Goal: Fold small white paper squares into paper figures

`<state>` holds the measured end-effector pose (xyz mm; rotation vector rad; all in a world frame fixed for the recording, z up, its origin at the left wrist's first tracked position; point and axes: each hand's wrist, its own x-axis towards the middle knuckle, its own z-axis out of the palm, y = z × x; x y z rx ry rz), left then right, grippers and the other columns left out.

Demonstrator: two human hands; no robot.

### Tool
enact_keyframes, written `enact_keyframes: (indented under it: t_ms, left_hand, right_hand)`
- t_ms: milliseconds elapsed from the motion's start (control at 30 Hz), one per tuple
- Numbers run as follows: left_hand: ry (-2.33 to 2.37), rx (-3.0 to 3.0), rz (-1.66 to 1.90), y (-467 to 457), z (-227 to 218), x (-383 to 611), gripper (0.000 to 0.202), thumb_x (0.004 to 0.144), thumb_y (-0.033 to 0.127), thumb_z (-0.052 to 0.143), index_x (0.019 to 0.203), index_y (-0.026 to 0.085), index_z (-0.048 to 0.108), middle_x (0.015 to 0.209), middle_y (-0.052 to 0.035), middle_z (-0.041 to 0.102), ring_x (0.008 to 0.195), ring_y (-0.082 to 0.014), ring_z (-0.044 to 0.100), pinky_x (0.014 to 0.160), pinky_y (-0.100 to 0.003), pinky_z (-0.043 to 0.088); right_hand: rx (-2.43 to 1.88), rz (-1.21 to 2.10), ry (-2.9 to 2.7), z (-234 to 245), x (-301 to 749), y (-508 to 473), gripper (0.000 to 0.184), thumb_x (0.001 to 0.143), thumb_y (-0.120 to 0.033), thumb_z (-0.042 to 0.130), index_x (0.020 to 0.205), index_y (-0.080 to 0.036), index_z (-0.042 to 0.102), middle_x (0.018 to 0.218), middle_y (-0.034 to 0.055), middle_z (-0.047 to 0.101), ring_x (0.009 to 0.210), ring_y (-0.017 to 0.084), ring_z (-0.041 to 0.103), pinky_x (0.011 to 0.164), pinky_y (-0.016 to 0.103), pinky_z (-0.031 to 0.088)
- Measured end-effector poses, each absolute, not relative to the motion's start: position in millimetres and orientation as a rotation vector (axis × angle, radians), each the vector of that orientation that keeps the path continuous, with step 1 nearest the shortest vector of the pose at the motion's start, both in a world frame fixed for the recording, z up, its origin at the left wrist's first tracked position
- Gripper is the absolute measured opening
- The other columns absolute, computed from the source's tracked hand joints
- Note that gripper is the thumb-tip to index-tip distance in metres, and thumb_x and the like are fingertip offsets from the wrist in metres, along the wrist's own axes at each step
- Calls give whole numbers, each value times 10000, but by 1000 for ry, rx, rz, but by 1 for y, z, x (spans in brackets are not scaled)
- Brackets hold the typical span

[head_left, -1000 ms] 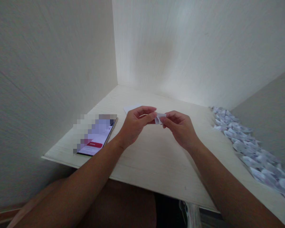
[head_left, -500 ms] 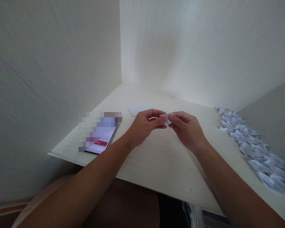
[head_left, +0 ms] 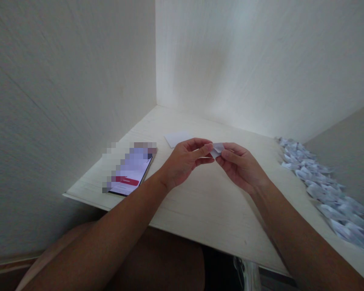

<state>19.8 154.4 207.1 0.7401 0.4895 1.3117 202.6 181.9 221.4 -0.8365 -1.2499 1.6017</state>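
A small folded piece of white paper (head_left: 217, 149) is held between my two hands, a little above the white tabletop (head_left: 200, 206). My left hand (head_left: 186, 159) pinches its left edge with thumb and fingertips. From the other side, my right hand (head_left: 241, 163) grips the right edge between thumb and fingers. A flap or crease shows on the paper's near face. Behind my left hand lies a flat sheet of white paper (head_left: 177, 138), partly covered by that hand.
A phone (head_left: 132, 173) with a lit screen lies at the left, its upper part blurred out. Many small folded papers (head_left: 324, 186) form a long pile along the right side. White panels (head_left: 200, 60) rise behind and beside the tabletop.
The thumbs have moved slightly apart on the folded paper, and more of its face shows now. Both hands stay in nearly the same place.
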Motion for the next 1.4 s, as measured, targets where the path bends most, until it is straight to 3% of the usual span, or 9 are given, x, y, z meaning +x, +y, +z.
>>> enact_keyframes:
  t_ms: [367,567,733,1400]
  left_hand:
    - [544,775,1343,153,208,23,316,722,363,947,892,149,790,903,-47,775,790,-135,711,750,-283,580]
    - [644,809,1370,153,209,23,347,701,406,951,891,157,803,871,-51,777,754,-132,701,718,-271,578]
    - [687,835,1400,153,208,24,340,710,408,940,906,164,808,870,-58,776,749,-141,700,689,-272,571]
    - [917,818,1493,148,212,31,317,755,431,888,918,163,845,899,-94,799,733,-164,685,570,-250,524]
  right_hand:
    - [-781,1665,-1145,218,197,180,329,614,-342,1032,873,-272,842,869,-37,795,750,74,673,724,172,588]
    - [-814,1655,-1080,215,194,178,335,611,-347,1026,870,-288,822,847,-35,781,739,113,669,670,244,572]
    - [-853,1643,-1092,215,195,178,327,640,-371,1010,885,-290,810,891,-20,771,781,130,660,723,294,546]
    - [-938,1595,-1122,211,191,177,286,666,-407,995,848,-294,806,874,-11,740,821,155,645,744,312,523]
